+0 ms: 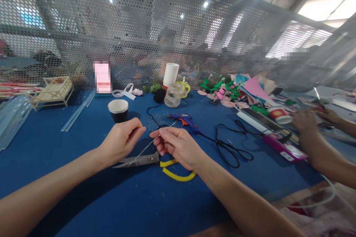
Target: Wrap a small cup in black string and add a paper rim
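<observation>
Head view: the right hand (178, 146) pinches a thin silvery strand (144, 150) between thumb and fingertips; a short end of the strand projects above the grip, toward the blue glue gun (185, 119); the longer length slants down and left of the grip, across the line of the scissors (148, 159), contact with the blades undetermined; the left hand (122, 139) is curled closed, near the right but apart from it; whether anything sits inside its fingers cannot be told; the scissors lie on the blue table (133, 207), blades pointing left, yellow handles partly behind the right hand; a black-and-white cup (118, 110) stands just beyond the left hand.
</observation>
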`<action>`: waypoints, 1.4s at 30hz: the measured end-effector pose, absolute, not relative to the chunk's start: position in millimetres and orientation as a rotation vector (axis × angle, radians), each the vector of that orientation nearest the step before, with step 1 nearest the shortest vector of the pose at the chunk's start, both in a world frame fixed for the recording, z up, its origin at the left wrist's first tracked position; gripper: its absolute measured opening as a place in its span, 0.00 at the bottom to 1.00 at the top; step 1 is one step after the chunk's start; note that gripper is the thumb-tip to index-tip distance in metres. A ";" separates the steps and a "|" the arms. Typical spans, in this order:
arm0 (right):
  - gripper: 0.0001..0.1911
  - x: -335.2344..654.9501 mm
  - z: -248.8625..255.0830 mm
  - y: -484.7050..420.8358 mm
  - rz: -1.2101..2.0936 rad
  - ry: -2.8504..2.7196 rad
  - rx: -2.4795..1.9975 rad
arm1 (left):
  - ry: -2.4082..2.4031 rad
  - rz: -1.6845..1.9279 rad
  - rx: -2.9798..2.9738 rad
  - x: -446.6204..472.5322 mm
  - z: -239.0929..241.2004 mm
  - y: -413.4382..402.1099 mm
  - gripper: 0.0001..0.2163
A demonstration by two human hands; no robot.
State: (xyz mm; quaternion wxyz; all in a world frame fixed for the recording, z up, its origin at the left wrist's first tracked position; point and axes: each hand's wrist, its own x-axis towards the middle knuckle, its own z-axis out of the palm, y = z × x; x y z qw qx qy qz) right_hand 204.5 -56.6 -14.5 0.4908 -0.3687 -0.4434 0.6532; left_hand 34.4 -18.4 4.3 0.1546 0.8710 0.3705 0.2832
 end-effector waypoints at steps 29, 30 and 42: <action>0.11 206.3 -19.3 -52.1 1.318 -1.073 -0.994 | 0.760 0.219 1.629 32.7 9.3 -16.5 0.14; 0.11 206.9 -19.1 -51.2 1.295 -1.065 -0.978 | 0.761 0.211 1.620 32.0 9.3 -15.5 0.14; 0.11 208.1 -14.4 -51.1 1.302 -1.041 -0.906 | 0.757 0.232 1.677 33.5 7.7 -15.7 0.15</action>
